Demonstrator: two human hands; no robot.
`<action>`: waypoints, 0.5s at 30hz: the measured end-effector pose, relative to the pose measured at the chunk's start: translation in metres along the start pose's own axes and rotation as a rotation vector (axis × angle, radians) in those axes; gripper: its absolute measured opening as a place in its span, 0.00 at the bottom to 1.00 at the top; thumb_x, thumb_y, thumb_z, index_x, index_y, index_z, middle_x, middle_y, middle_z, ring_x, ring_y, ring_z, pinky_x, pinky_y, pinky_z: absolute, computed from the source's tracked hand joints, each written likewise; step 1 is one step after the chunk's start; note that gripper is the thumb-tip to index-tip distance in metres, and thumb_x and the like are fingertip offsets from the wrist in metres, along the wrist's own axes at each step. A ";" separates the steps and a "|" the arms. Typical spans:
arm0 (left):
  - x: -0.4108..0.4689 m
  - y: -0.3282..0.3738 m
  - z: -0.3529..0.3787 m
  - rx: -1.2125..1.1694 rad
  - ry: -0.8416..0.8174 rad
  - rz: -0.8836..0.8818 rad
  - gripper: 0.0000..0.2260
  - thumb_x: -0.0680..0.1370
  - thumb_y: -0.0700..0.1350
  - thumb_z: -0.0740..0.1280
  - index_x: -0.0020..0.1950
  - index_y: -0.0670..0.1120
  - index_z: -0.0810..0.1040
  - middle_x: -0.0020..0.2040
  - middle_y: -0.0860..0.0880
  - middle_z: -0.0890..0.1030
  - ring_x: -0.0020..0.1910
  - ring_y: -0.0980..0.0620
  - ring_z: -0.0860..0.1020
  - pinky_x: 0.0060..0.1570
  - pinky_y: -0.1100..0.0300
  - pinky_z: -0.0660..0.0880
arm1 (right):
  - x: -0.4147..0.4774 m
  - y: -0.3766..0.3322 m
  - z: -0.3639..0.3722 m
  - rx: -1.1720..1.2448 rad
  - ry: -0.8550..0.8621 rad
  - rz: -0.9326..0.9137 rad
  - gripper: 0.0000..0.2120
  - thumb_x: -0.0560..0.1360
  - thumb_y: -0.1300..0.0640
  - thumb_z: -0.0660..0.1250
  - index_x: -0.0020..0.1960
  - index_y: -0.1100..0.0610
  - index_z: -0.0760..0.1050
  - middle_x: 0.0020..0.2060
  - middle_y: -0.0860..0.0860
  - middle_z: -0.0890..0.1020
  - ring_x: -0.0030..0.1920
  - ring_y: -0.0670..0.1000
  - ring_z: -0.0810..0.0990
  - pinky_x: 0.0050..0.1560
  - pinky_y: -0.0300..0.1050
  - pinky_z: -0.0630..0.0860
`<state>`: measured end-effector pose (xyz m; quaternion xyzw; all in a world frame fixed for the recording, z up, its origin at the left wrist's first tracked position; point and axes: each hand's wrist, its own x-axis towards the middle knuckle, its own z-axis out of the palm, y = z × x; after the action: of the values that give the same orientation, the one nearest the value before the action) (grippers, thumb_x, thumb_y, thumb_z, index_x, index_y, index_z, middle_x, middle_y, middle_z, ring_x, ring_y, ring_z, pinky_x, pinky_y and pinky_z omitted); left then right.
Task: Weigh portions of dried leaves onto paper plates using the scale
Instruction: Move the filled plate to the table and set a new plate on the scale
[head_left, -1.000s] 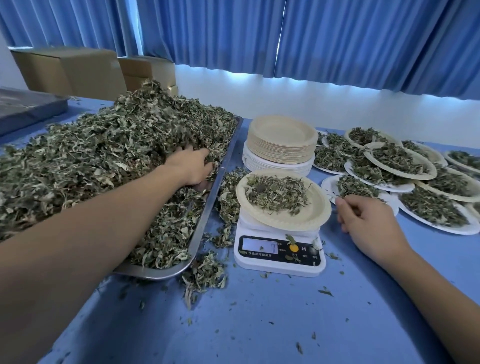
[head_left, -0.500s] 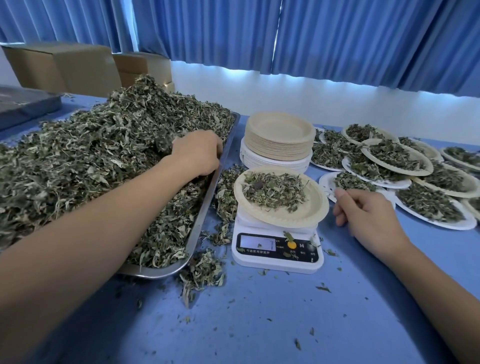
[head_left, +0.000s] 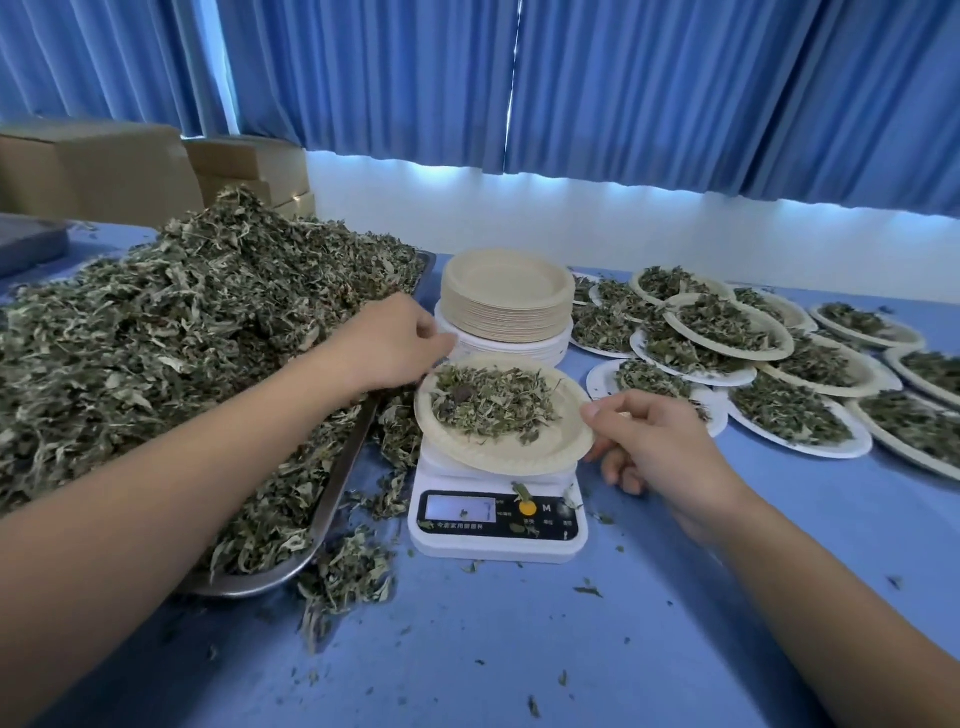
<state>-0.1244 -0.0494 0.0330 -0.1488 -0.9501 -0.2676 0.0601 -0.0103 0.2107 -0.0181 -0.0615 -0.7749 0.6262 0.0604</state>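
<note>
- The plate (head_left: 506, 457) sat on the scale (head_left: 498, 540), near the middle of the table, overhanging the white platform on the sides I could see.
- A portion (head_left: 493, 402) of dried leaves lay loose in its well, with a darker clump towards the left.
- The right hand (head_left: 660, 452) pinched the plate's right rim, thumb on top and the other fingers curled below the edge.
- The left hand (head_left: 389, 345) hung over the plate's far left rim, back uppermost and fingers curled down. I couldn't tell whether it held any leaves or touched the plate.
- The display (head_left: 460, 508) was lit, but I couldn't read it. A few leaf bits lay on the scale's black front panel.
- Just left of the scale stood a metal tray (head_left: 340, 473), and the heap (head_left: 182, 338) of leaves on it rose well above its rim.
- Scraps (head_left: 348, 577) lay on the blue table (head_left: 519, 649) between tray and scale and by the tray's near corner.
- Just behind the scale stood a stack (head_left: 506, 296) of empty plates, tan ones on top of white ones.
- To the right, filled plates (head_left: 727, 325) overlapped one another across the table.
- Blue curtains (head_left: 623, 78) hung along the back, and cardboard boxes (head_left: 98, 166) stood at the far left behind the heap.
</note>
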 end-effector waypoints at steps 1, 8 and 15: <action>-0.002 0.005 0.004 0.010 -0.041 0.014 0.18 0.79 0.55 0.68 0.36 0.43 0.79 0.26 0.53 0.79 0.27 0.53 0.75 0.35 0.60 0.72 | -0.001 -0.002 0.001 0.035 0.015 0.024 0.08 0.78 0.56 0.72 0.49 0.61 0.80 0.31 0.55 0.81 0.25 0.51 0.76 0.23 0.40 0.67; 0.000 0.041 0.016 -0.144 -0.021 0.040 0.09 0.75 0.51 0.75 0.39 0.47 0.82 0.25 0.50 0.80 0.24 0.55 0.74 0.30 0.61 0.69 | -0.014 -0.005 -0.020 0.142 0.132 0.096 0.03 0.79 0.63 0.71 0.50 0.64 0.80 0.26 0.51 0.79 0.27 0.49 0.80 0.27 0.40 0.75; 0.001 0.118 0.082 -0.424 -0.235 0.054 0.08 0.76 0.48 0.75 0.48 0.47 0.79 0.23 0.48 0.75 0.21 0.53 0.70 0.19 0.65 0.62 | -0.044 0.013 -0.108 -0.033 0.429 0.096 0.05 0.78 0.61 0.71 0.53 0.60 0.81 0.28 0.51 0.81 0.28 0.53 0.78 0.39 0.52 0.78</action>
<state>-0.0912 0.0901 0.0218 -0.2135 -0.8688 -0.4403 -0.0762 0.0515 0.3095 -0.0088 -0.2310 -0.7506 0.5882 0.1931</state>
